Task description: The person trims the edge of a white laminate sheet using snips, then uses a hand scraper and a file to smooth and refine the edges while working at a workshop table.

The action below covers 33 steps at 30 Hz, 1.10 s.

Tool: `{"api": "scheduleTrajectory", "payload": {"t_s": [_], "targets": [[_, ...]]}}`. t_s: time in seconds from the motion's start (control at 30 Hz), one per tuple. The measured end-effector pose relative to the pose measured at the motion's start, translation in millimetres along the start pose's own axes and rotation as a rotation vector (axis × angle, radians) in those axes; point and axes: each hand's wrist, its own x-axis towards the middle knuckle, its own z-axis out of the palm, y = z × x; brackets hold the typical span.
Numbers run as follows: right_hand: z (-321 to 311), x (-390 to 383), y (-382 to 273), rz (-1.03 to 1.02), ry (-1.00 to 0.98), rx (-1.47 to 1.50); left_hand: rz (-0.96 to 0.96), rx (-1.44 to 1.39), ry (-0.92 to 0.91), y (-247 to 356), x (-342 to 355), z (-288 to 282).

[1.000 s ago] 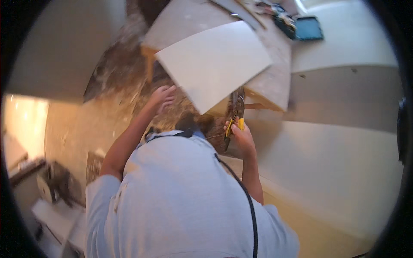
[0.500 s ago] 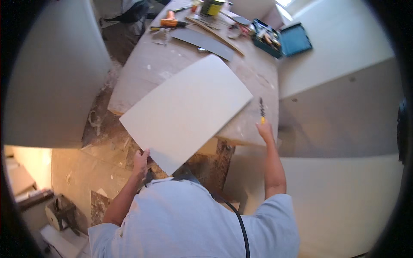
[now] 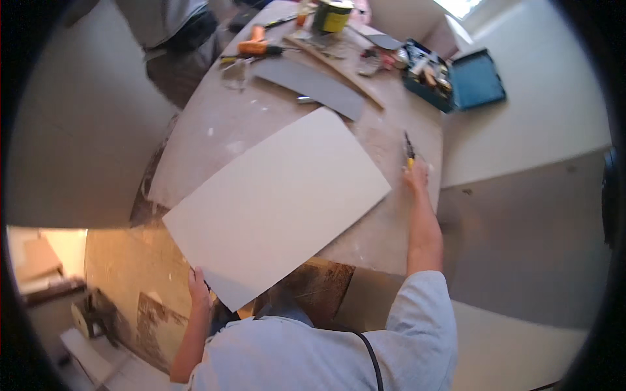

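A white rectangular board [image 3: 277, 202] lies slantwise over the table, its near left corner jutting past the table's edge toward my body. My left hand [image 3: 199, 287] grips the board's left edge close to that corner, the thumb hidden from sight. Off the board's right corner, low over the table, my right hand [image 3: 417, 174] is closed round a slim tool with a yellow handle and a dark narrow end [image 3: 409, 144]. That end points away from me; blur hides its exact kind.
On the pale, spotted table [image 3: 195, 150] lie a grey strip [image 3: 306, 85], a wooden batten [image 3: 345, 78] and an orange power tool [image 3: 257, 45]. Farther back stand a yellow-and-black can [image 3: 332, 16] and an open teal toolbox [image 3: 479, 78]. A grey panel [image 3: 521, 234] borders the right side.
The board and my left hand sit lower and nearer in the picture. My right hand, still holding the slim tool, appears farther forward and slightly right. The whole view has shifted too.
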Motion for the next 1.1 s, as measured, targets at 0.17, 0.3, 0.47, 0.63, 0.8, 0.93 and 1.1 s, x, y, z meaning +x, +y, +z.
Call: {"api": "scheduleTrajectory", "payload": {"t_s": [0.17,0.3,0.47,0.63,0.8,0.93,1.1], "targets": [[28,67,-18,0.084,-0.021,-0.083,-0.023,-0.095,0.064,11,-6,11],[35,91,-36,0.109,-0.073,0.039,-0.122,-0.043,0.124,12,-11,7],[24,66,-62,0.133,0.032,0.111,-0.194,-0.266,-0.112,23,3,-4],[-6,-94,-121,-0.524,0.108,0.302,-0.207,-0.252,-0.111,34,14,0],[-29,-358,-202,-0.861,-0.365,0.676,-0.304,-0.220,-0.179,38,22,-10],[-80,-460,-233,-0.951,-0.558,0.649,-0.413,-0.288,-0.294,54,10,-16],[-118,-525,-232,-1.098,-0.460,0.394,-0.370,-0.421,-0.400,117,-24,-6]]}}
